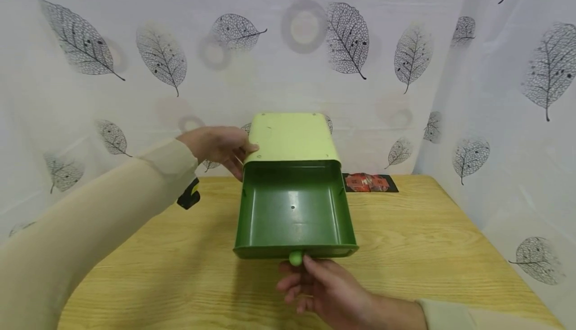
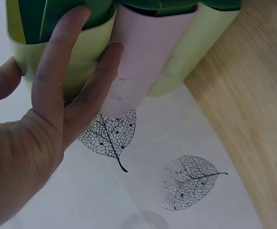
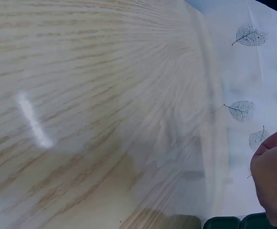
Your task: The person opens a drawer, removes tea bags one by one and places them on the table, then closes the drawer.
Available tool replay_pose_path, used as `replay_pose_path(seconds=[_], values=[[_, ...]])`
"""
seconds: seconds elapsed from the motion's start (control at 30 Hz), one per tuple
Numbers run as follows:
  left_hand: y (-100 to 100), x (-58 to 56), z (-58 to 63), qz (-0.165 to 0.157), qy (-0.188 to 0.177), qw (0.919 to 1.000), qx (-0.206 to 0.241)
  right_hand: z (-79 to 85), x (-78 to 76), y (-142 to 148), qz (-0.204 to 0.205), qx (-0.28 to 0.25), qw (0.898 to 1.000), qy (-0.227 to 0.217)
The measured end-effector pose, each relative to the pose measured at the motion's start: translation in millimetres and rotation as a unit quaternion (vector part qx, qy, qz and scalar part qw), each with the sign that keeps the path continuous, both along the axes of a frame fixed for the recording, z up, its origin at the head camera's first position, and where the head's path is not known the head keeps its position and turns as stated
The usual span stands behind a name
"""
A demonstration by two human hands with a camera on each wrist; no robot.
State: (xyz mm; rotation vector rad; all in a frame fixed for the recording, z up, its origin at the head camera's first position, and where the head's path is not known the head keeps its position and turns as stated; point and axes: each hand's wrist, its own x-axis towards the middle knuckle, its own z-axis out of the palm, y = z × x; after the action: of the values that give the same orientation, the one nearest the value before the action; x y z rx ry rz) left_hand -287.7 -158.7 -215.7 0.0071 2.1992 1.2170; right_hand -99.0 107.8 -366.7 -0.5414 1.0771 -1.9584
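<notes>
In the head view, the drawer unit [image 1: 292,137] lies between the hands, its long axis running from the backdrop [image 1: 252,75] toward the person. Its green drawer [image 1: 265,252] is pulled out, front facing the right hand [image 1: 335,290], which pinches the green knob [image 1: 295,258]. The left hand [image 1: 219,145] grips the casing's left side. Below that wrist, a black-and-yellow object [image 1: 189,195] is partly sleeve-covered.

The left wrist view adds what the head view hides: a pink casing [image 2: 148,52] between two yellow-green ones, the left hand's thumb and fingers spread around the nearest.

In the right wrist view, the right hand is cut off; only green edges [image 3: 221,223] show below it, beside the table [image 3: 95,109].
</notes>
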Motion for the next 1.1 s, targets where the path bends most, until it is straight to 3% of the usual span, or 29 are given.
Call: replay_pose_path(seconds=[0.43,0.63,0.8,1.1], values=[[-1.9,-0.1,1.2,0.001,-0.006,1.0000,-0.005,8.0,0.0,-1.8,-0.024,0.023,0.999,0.015],[-1.8,-0.7,-1.2,0.019,-0.005,0.9998,0.010,16.8,-1.7,-2.9,-0.034,0.033,0.999,0.019],[-1.9,0.3,-2.2,0.020,0.004,0.9997,0.011,24.4,-6.7,-2.7,-0.043,0.051,0.998,0.008],[-1.2,-2.5,-3.8,0.010,0.000,0.9999,0.014,32.7,-21.5,-1.4,-0.073,0.068,0.995,0.029]])
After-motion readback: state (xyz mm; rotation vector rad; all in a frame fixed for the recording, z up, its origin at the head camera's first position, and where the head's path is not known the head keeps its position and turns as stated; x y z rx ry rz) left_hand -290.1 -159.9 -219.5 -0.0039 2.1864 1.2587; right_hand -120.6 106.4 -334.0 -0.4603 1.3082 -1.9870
